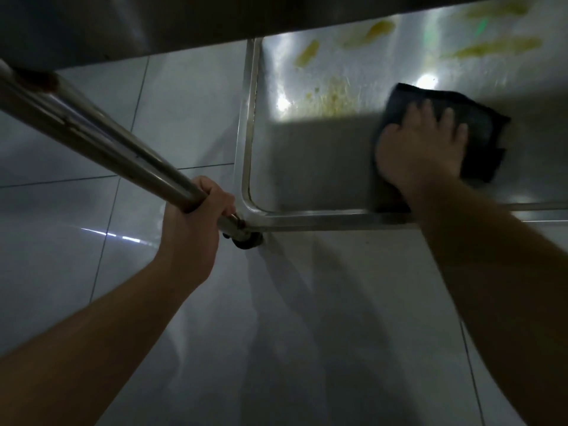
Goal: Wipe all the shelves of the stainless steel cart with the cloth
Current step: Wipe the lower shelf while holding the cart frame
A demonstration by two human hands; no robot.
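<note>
Cart (246, 142) shown from above, at its bottom shelf (322, 167), a stainless tray with a raised rim and rounded corner. Shelf sits just above a floor (123, 124) of pale glossy tiles. A higher shelf (215, 16) crosses the top of the view and hides the far part of the bottom shelf. Right hand (424, 149) lies flat on a dark cloth (479, 127), fingers spread and nearly straight, palm pressing the cloth against the shelf surface; the fingers are not curled round the cloth. Cloth is folded, resting on the right half of the visible shelf, near the front rim, with its edges showing beyond the fingertips and to the right of the hand. Hand and cloth are slightly blurred. Yellow smears (378, 30) mark the far part of the shelf, and a patch of fine yellow streaks (335, 96) lies just left of the cloth, apart from it. Left hand (199, 210) is clenched around the corner post (98, 130), fingers wrapped fully round the tube close to its lower end, just above the shelf corner. A black caster (247, 241) sits under that corner, on the floor. Both forearms are bare.
</note>
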